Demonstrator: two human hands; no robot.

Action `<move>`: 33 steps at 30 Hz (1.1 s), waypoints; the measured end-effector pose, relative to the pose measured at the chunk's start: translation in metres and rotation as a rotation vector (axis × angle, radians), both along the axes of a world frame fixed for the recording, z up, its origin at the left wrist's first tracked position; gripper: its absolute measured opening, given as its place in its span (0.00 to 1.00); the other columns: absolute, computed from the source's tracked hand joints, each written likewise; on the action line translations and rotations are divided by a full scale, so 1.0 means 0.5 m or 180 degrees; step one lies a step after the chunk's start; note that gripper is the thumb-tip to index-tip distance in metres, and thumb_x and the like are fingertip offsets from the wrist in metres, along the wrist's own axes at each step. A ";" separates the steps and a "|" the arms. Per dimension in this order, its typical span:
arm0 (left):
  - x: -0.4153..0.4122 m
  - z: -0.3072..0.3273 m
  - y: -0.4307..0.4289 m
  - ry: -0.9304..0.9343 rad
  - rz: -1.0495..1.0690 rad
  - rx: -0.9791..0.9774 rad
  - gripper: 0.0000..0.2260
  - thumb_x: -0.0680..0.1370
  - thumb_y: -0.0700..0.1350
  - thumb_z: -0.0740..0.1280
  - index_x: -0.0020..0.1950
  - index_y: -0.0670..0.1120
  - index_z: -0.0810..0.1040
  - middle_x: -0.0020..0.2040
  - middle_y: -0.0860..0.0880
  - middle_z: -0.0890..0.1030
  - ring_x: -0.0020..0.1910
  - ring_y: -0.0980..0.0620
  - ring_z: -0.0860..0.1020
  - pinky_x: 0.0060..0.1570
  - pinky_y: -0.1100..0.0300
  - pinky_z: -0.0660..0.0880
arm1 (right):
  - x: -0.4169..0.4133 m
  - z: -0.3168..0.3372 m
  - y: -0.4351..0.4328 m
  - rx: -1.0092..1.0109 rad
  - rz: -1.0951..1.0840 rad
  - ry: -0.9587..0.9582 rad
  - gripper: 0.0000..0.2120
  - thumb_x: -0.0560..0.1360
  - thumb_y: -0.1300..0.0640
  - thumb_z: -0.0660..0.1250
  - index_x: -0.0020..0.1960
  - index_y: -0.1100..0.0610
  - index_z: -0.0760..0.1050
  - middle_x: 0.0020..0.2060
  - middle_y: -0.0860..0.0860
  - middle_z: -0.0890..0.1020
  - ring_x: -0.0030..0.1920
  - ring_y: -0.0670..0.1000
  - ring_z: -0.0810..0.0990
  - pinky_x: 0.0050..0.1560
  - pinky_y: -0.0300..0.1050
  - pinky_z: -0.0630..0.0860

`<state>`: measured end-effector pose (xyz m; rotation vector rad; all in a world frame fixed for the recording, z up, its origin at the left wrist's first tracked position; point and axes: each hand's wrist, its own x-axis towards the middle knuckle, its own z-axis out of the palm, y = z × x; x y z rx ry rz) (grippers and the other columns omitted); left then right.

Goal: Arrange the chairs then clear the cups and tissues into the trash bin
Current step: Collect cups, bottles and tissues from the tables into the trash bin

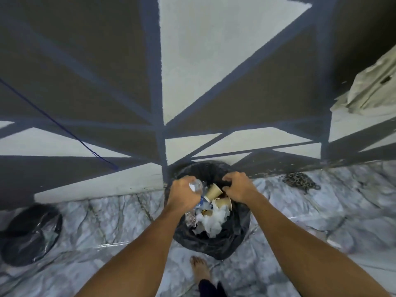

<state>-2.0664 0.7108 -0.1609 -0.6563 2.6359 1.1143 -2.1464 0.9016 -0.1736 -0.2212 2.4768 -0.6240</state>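
A trash bin [220,249] stands on the marble floor [107,221], right up against a painted wall [214,61]. A black bag [205,168] lines the bin.

The left grip [184,195] is closed around a clear plastic bottle [196,185] and holds it over the left side of the bin's mouth. The right grip [240,187] is at the right side of the bin. Its fingers are curled, and it looks like they pinch the edge of the black bag, but the picture is a bit blurry there.

Two brown paper cups lie inside the bin, between the two grips. One cup [213,191] is tipped on its side. The other cup [224,203] is just below it. A heap of white tissues [214,219] lies in the bin under the cups.

A bare foot [200,269] stands on the floor just in front of the bin. A second round black thing [32,234] sits far off to the left. A dark chain [300,181] lies in a pile by the wall on the right. A pale cloth [375,82] hangs at the far right edge. A thin blue string [57,123] runs slanted down the wall on the left.
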 end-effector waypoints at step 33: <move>0.955 0.380 -0.508 0.0629 0.2544 -0.1722 0.21 0.66 0.50 0.62 0.50 0.38 0.83 0.47 0.38 0.83 0.49 0.38 0.80 0.50 0.51 0.79 | 0.790 0.370 -0.867 -0.1524 0.3977 0.0928 0.11 0.68 0.55 0.70 0.50 0.52 0.82 0.47 0.51 0.85 0.49 0.55 0.82 0.43 0.40 0.73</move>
